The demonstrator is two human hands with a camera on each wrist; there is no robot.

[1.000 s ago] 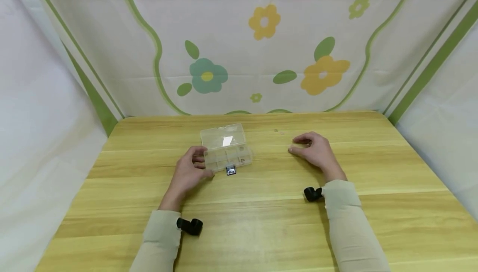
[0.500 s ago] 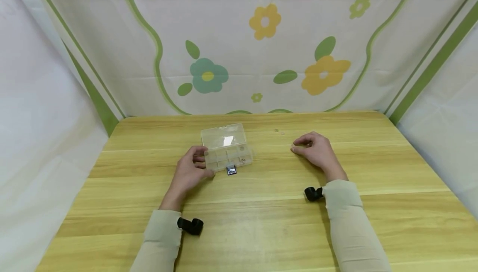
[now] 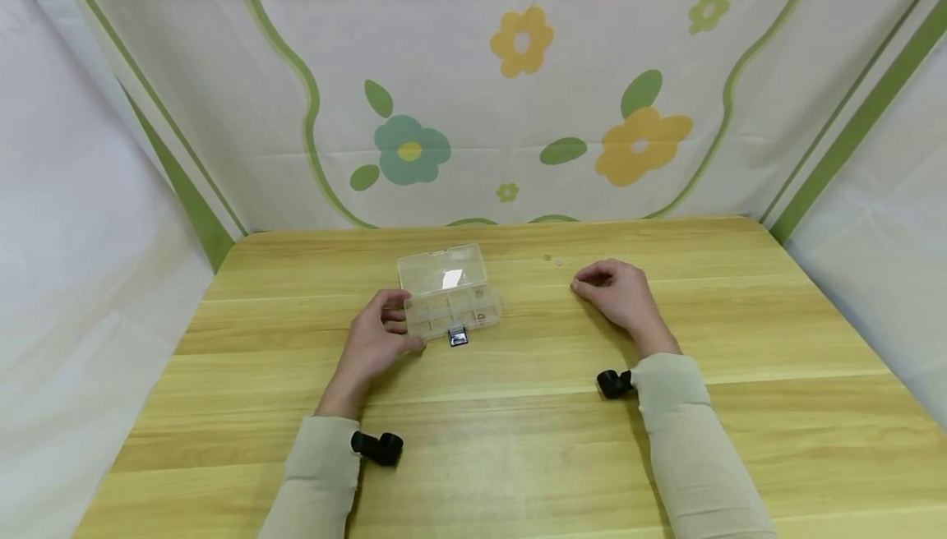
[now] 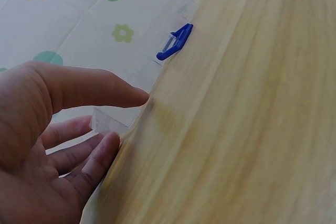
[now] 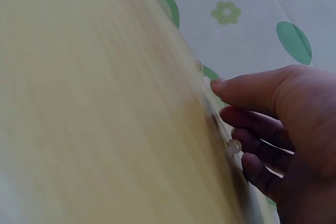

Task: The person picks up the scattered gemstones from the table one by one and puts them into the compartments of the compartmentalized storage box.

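Facing flowered cloth [image 3: 473,95] — wooden table [image 3: 510,449], hands [image 3: 372,340] [image 3: 620,297], box [image 3: 441,274]

left hand [image 3: 376,338] holds clear divided box [image 3: 440,310] on wooden table [image 3: 503,449]; right hand [image 3: 620,292] near two small pieces [image 3: 547,257].

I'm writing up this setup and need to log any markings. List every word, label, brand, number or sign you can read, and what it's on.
No readable text in any view.
Clear case and its blue latch: no lettering can be made out.
Two tiny pieces: too small to tell.
Backdrop: printed flowers, leaves and green lines; no letters or numbers visible.
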